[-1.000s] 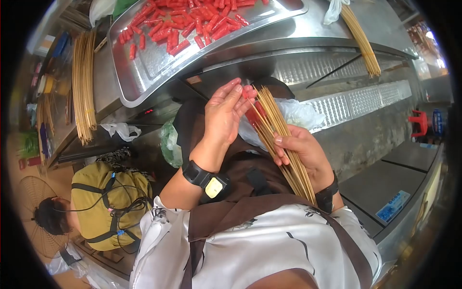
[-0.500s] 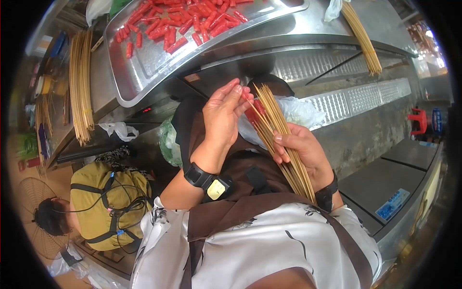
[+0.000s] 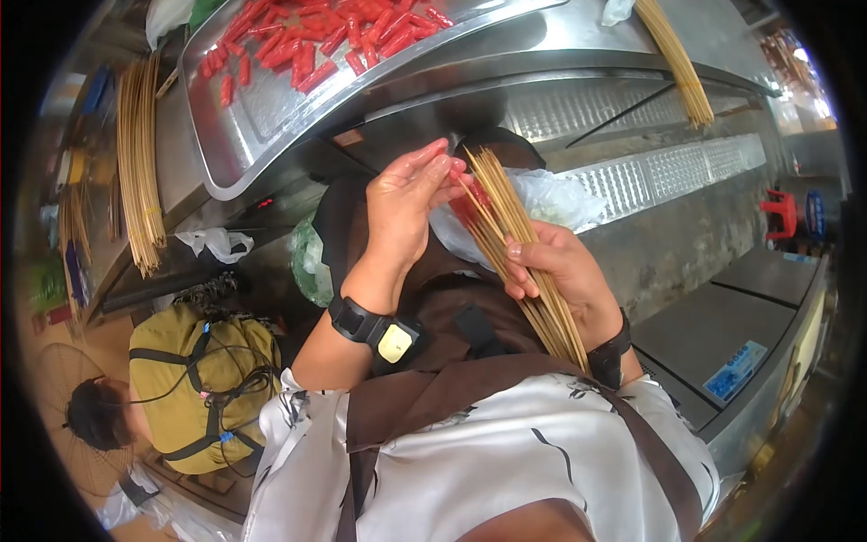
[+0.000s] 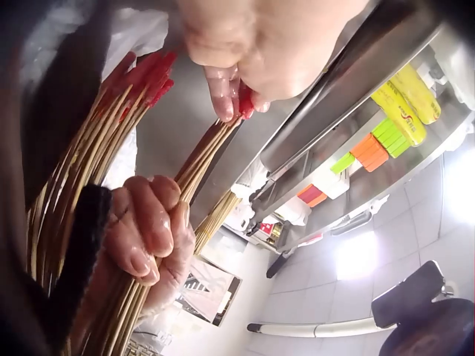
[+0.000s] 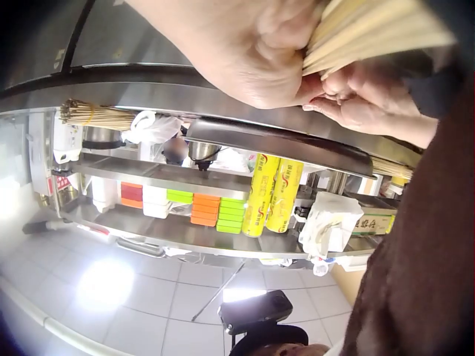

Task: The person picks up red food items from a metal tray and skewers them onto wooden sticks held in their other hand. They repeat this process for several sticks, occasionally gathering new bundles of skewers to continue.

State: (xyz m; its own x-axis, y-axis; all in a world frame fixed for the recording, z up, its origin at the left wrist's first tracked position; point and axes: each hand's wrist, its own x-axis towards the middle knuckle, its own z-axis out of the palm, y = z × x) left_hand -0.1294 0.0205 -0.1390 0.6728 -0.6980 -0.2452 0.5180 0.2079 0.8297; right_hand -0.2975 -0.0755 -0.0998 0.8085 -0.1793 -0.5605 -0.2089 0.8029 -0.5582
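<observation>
My left hand (image 3: 402, 208) pinches a short red sausage-like piece (image 4: 245, 101) at the tip of a bamboo skewer. My right hand (image 3: 562, 262) grips a thick bundle of bamboo skewers (image 3: 517, 217), which slants up toward the left hand. In the left wrist view the right-hand fingers (image 4: 152, 230) curl round the sticks below the red piece. Beside that bundle, more skewers (image 4: 70, 170) carry red pieces (image 4: 145, 81) on their ends. In the right wrist view the pale sticks (image 5: 371, 37) pass through the right hand, with the left hand (image 5: 371, 100) beyond.
A metal tray (image 3: 221, 176) of red pieces (image 3: 361, 32) sits on the steel counter ahead. Tied skewer bundles lie at its left (image 3: 137, 172) and right (image 3: 675, 59). A plastic bag (image 3: 578, 199) lies beyond the hands. Behind on the left sits a person in a mustard top (image 3: 203, 388).
The view has shifted slightly, so the tray and counter appear farther left and higher. Both hands keep their holds, the left fingers staying at the skewer tip.
</observation>
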